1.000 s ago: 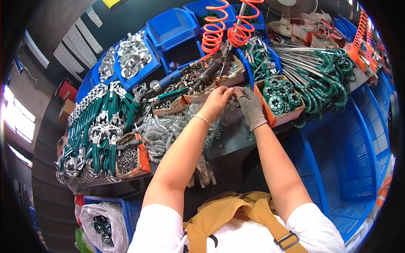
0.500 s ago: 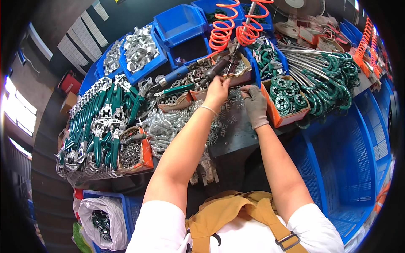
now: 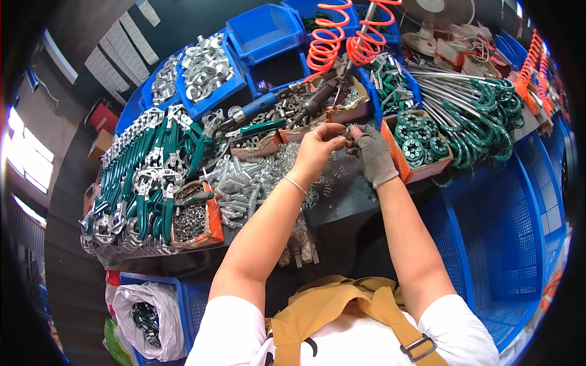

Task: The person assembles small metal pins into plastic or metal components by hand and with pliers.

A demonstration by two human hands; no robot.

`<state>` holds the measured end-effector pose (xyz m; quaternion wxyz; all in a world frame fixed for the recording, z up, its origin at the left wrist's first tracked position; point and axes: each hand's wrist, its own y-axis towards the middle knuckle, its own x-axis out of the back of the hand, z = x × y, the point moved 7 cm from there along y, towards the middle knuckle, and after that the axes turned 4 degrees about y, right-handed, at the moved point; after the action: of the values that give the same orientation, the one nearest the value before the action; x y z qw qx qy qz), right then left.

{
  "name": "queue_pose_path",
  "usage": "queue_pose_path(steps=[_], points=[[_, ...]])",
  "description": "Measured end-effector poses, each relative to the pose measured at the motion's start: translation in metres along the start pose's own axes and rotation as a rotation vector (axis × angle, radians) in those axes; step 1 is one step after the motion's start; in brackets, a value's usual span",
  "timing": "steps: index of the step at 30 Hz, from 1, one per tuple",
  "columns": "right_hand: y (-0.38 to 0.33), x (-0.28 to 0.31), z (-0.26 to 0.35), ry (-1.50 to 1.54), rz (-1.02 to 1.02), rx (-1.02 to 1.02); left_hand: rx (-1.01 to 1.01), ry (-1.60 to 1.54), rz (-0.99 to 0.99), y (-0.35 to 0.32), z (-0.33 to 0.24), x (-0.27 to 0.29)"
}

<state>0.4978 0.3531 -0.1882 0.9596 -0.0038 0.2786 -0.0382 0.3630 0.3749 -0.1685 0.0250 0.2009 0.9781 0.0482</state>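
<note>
My bare left hand and my grey-gloved right hand meet above the bench in front of the small parts boxes. Thumb and fingers of both are pinched together around a small dark metal piece, too small to name and partly covered by the fingertips. Below and left of them lies a heap of loose springs. Just right of my gloved hand stands an orange-edged carton of green round parts. Behind my left hand rests a dark air tool across the boxes, under orange coiled hoses.
Green-handled locking pliers are piled at the left, beside a carton of small nuts. Rods with green hooked ends lie at the right. Blue bins line the back; a large blue crate stands lower right.
My left hand has come down and toward me from the air tool to meet my right hand. My right fingers now pinch with the left ones. The view has shifted slightly.
</note>
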Motion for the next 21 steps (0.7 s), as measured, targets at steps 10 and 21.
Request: queue_pose_path(steps=[10, 21], points=[[0.003, -0.001, 0.028, -0.063, 0.072, 0.239, 0.009, -0.363, 0.038, 0.03, -0.011, -0.008], [-0.008, -0.019, 0.044, -0.734, 0.09, 0.608, 0.131, 0.46, 0.041, 0.047, -0.012, 0.008]])
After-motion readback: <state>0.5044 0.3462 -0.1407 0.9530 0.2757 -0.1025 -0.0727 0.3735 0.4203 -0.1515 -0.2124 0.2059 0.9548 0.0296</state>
